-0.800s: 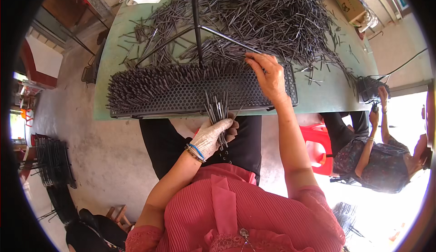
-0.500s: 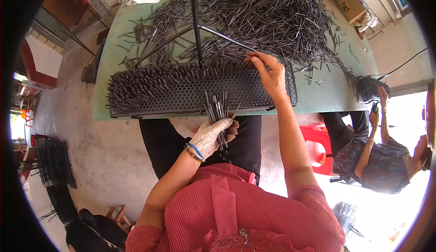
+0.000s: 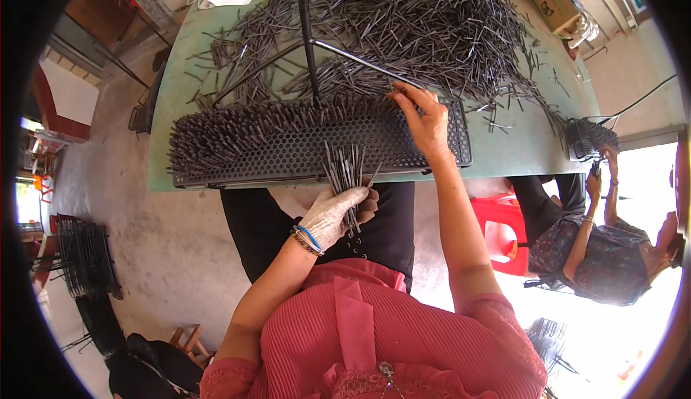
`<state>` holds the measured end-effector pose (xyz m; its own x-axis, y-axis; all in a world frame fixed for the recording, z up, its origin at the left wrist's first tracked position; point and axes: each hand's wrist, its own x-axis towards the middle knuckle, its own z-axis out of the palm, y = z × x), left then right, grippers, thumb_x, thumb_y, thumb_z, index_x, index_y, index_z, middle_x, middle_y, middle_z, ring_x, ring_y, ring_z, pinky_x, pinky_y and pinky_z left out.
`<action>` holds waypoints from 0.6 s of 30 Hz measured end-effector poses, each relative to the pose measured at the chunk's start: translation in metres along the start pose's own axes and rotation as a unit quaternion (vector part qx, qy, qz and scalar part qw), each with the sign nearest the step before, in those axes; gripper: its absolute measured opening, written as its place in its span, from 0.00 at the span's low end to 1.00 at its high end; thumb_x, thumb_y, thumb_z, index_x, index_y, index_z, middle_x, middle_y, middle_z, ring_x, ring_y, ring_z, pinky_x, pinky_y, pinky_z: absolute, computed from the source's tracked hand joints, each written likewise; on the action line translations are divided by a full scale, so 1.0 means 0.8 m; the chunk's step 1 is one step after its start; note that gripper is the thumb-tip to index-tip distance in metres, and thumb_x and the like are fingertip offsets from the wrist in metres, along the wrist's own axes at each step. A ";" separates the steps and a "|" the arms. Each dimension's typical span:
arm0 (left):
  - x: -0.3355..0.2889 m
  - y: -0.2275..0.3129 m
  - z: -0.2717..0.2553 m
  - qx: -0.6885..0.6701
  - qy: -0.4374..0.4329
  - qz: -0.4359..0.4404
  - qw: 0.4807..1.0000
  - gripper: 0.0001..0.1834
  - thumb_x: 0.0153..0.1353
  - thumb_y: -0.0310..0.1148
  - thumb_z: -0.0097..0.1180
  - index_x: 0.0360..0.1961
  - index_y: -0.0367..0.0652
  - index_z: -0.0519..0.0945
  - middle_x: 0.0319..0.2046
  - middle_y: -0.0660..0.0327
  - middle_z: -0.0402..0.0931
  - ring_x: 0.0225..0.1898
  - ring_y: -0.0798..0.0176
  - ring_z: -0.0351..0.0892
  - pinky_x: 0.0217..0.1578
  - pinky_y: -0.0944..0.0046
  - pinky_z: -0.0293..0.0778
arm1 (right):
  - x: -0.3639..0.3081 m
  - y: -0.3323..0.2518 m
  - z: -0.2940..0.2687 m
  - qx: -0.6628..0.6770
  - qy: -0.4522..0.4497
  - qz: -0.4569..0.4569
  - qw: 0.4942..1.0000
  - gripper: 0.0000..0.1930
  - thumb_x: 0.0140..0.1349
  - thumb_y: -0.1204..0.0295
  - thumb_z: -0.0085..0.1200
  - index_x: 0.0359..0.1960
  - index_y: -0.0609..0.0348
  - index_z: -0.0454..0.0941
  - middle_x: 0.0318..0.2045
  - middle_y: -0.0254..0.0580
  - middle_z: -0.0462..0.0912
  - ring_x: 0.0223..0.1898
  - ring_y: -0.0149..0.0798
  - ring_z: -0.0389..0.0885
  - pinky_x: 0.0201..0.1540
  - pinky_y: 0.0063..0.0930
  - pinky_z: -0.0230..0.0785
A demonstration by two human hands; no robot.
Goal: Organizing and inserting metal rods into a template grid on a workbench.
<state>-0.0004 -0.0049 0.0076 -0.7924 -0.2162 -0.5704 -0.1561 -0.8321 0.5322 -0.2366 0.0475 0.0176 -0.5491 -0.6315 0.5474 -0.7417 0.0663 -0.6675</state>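
Note:
My left hand [image 3: 337,210], in a pale glove, is closed around a bundle of thin dark strips [image 3: 345,165], their upper ends fanned out. It is just in front of the table's near edge. Beyond it lies a long black perforated panel [image 3: 302,156], tilted on the table. Upright dark strips [image 3: 216,136] stand densely in its left part and along its far rows. My bare right hand [image 3: 430,122] is over the panel's right half, thumb and fingers pinched together at the end of the far rows. Whatever is between those fingertips is too small to make out.
A big heap of loose dark strips [image 3: 403,25] covers the green table's [image 3: 173,75] far side. Black metal rods [image 3: 308,53] rise from behind the panel. At right, a co-worker's hands [image 3: 609,161] work at a similar piece, near a red plastic stool [image 3: 500,233].
My right hand has shifted very slightly left along the panel's far rows, still pinched. My left hand and its bundle have hardly moved.

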 end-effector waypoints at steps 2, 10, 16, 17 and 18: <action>0.000 0.000 0.000 0.002 -0.004 -0.001 1.000 0.12 0.64 0.28 0.55 0.48 0.36 0.77 0.38 0.56 0.81 0.34 0.64 0.83 0.33 0.68 0.82 | -0.004 0.000 0.002 -0.028 -0.010 0.006 1.000 0.12 0.62 0.74 0.58 0.48 0.58 0.82 0.36 0.34 0.88 0.37 0.33 0.81 0.48 0.25 0.66; 0.003 -0.003 -0.001 0.001 -0.005 -0.007 1.000 0.12 0.65 0.28 0.55 0.48 0.36 0.77 0.38 0.56 0.81 0.34 0.64 0.83 0.33 0.68 0.82 | -0.004 0.001 0.004 -0.092 -0.030 -0.133 0.986 0.12 0.59 0.74 0.60 0.45 0.57 0.83 0.39 0.37 0.85 0.39 0.39 0.79 0.47 0.32 0.65; 0.003 -0.007 0.000 -0.012 -0.009 0.003 1.000 0.13 0.65 0.28 0.54 0.49 0.36 0.76 0.38 0.56 0.81 0.34 0.64 0.83 0.34 0.68 0.82 | -0.017 -0.025 -0.010 -0.097 0.045 -0.111 0.988 0.10 0.60 0.73 0.60 0.43 0.59 0.83 0.38 0.41 0.83 0.37 0.40 0.79 0.44 0.32 0.68; 0.002 -0.007 0.001 -0.024 -0.013 0.010 1.000 0.13 0.65 0.28 0.54 0.50 0.37 0.76 0.38 0.56 0.81 0.35 0.64 0.83 0.34 0.67 0.82 | -0.024 -0.035 -0.015 0.000 0.016 0.005 1.000 0.10 0.62 0.72 0.60 0.44 0.61 0.83 0.37 0.41 0.84 0.36 0.36 0.79 0.42 0.28 0.69; 0.001 -0.006 0.004 -0.025 -0.013 0.010 1.000 0.13 0.65 0.28 0.54 0.50 0.37 0.76 0.38 0.56 0.81 0.35 0.64 0.83 0.34 0.67 0.82 | -0.034 -0.043 -0.020 0.095 -0.013 0.120 0.988 0.10 0.63 0.72 0.59 0.44 0.62 0.83 0.35 0.40 0.85 0.35 0.32 0.80 0.40 0.25 0.71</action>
<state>-0.0021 0.0004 0.0066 -0.8106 -0.2196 -0.5429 -0.1117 -0.8520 0.5115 -0.2023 0.0748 0.0335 -0.6883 -0.6354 0.3500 -0.5040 0.0719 -0.8607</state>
